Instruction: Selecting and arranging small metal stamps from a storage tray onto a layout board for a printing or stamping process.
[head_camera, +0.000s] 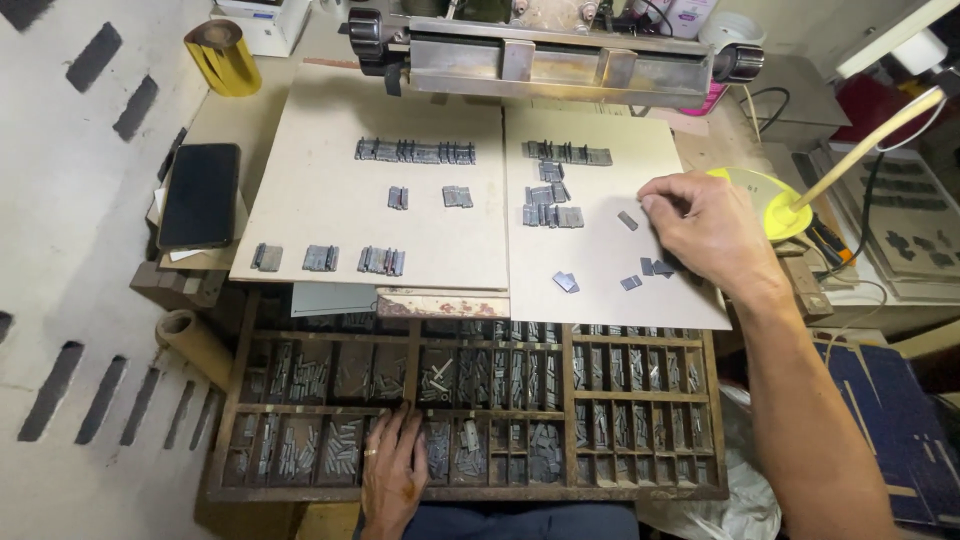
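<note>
Small grey metal type pieces (628, 221), lying flat and loose on the right pale board (600, 180); one just beside fingertips, others scattered nearer the wooden type case (465, 400).

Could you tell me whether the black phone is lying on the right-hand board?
No, the black phone lies left of both boards, off the left board.

Light was even and fairly bright, warm in tone. A soft shadow fell under the right hand (705, 225) toward five o'clock. The gold foil roll (222, 55) at eleven o'clock glinted. Edges bowed outward; focus stayed sharp centrally.
</note>
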